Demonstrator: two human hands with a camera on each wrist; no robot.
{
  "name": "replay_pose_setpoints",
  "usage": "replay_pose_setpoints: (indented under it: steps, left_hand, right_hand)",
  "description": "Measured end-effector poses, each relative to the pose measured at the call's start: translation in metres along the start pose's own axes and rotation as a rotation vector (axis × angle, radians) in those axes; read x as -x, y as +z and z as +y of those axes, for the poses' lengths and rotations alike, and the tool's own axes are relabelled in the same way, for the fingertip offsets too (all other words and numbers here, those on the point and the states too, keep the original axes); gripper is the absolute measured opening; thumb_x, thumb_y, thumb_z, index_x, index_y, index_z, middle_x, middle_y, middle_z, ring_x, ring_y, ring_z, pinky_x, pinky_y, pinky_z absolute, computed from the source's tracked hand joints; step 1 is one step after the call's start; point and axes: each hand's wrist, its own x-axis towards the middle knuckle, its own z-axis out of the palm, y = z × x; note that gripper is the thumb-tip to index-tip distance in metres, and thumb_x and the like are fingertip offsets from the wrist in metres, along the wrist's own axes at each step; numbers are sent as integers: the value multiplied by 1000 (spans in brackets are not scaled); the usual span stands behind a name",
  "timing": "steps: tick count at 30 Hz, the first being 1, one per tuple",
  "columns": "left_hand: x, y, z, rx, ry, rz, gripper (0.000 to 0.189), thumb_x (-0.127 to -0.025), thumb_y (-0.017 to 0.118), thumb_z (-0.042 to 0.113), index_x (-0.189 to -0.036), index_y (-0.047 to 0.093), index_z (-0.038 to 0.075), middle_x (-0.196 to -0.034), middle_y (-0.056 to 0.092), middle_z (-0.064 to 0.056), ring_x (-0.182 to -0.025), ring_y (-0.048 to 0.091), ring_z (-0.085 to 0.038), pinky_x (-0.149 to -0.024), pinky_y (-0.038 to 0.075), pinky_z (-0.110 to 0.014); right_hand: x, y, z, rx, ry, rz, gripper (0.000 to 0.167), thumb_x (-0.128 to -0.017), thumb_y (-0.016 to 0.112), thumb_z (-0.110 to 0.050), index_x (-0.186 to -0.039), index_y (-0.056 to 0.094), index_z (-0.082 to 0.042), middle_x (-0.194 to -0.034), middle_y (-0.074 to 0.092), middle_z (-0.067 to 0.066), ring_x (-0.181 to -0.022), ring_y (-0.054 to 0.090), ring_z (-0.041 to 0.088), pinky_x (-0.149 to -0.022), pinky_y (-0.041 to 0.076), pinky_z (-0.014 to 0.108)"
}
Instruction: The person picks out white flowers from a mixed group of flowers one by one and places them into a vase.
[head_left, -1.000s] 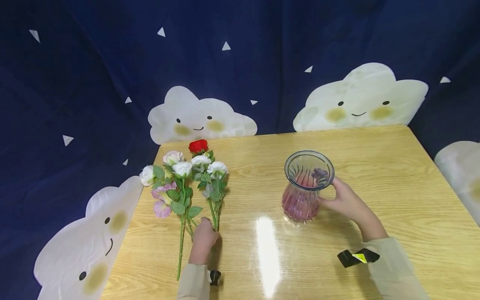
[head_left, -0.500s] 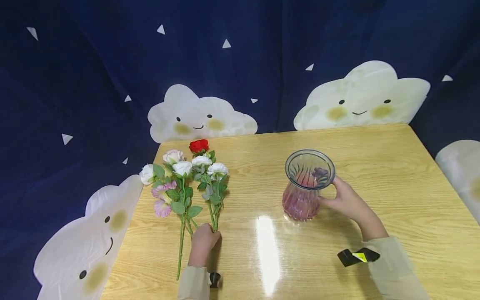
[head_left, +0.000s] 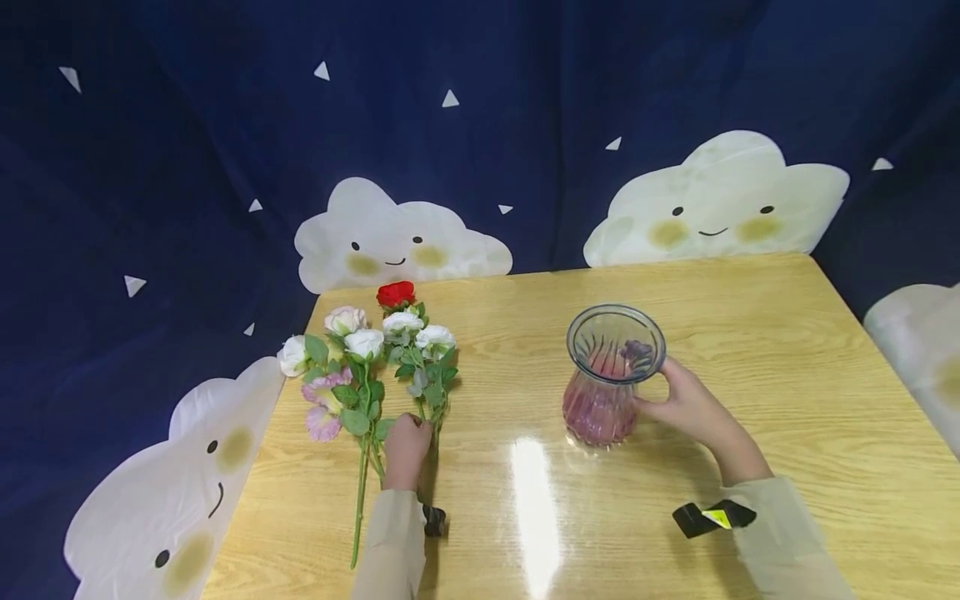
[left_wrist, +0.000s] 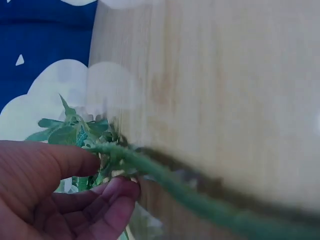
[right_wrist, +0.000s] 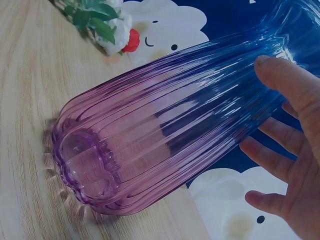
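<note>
Among the artificial flowers, my left hand (head_left: 407, 450) pinches a green stem (left_wrist: 185, 192) between thumb and curled fingers. In the left wrist view, this stem slants above its shadow on the table. White blooms (head_left: 435, 337) and a red rose (head_left: 396, 293) lie beyond that hand. Around the neck of a ribbed glass vase (head_left: 600, 408), my right hand (head_left: 693, 408) curls its thumb and fingers. The vase (right_wrist: 145, 135) fades from pink at its base to blue at its rim, and it stands upright. Which bloom belongs to the pinched stem is hard to tell.
More flowers lie to the left: white roses (head_left: 363, 343), a pale pink rose (head_left: 345, 320) and lilac blooms (head_left: 324, 408). The wooden table (head_left: 510, 358) meets a dark blue curtain (head_left: 525, 100) printed with clouds at its far edge.
My left hand has slid forward along the stems, toward the blooms. The flowers have stayed almost in place. My right hand and the vase have not visibly moved on the table.
</note>
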Motion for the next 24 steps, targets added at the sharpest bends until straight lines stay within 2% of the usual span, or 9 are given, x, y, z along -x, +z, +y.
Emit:
replay_pose_setpoints:
  steps: [6, 12, 15, 21, 24]
  left_hand:
    - [-12, 1, 6, -3, 12, -10, 43, -86, 52, 7, -51, 28, 16, -44, 19, 5, -38, 18, -9, -40, 21, -24]
    - [-22, 2, 6, 67, -62, -33, 43, -88, 46, 8, -50, 29, 15, -42, 21, 4, -36, 18, -9, -37, 21, -24]
    - [-25, 1, 5, 93, -65, -37, 44, -87, 49, 7, -49, 28, 15, -42, 20, 5, -36, 17, -9, -38, 21, -24]
    - [-25, -4, 2, 117, -58, -69, 44, -83, 48, 2, -46, 28, 15, -39, 21, 5, -34, 17, -9, -37, 21, -24]
    - [-22, -8, 3, 99, -27, -63, 43, -81, 47, 0, -45, 28, 15, -39, 20, 6, -34, 16, -8, -36, 19, -22]
  right_hand:
    - [1, 2, 0, -1, 30, -2, 65, -69, 72, 1, -127, 41, 1, -124, 44, 27, -118, 34, 45, -93, 25, 61]
    - [1, 1, -1, 3, 29, -1, 65, -70, 72, 0, -127, 40, 1, -126, 43, 27, -120, 33, 45, -94, 24, 61]
    - [1, 1, -1, 5, 26, 0, 65, -70, 72, 0, -127, 40, 1, -126, 43, 27, -120, 33, 45, -94, 24, 60]
    - [1, 1, 0, 3, 26, -8, 66, -70, 72, 0, -128, 40, 1, -124, 45, 26, -118, 35, 44, -93, 25, 61]
    - [2, 1, 1, 6, 22, -5, 66, -70, 72, 0, -128, 40, 0, -124, 45, 26, -118, 34, 45, -93, 24, 61]
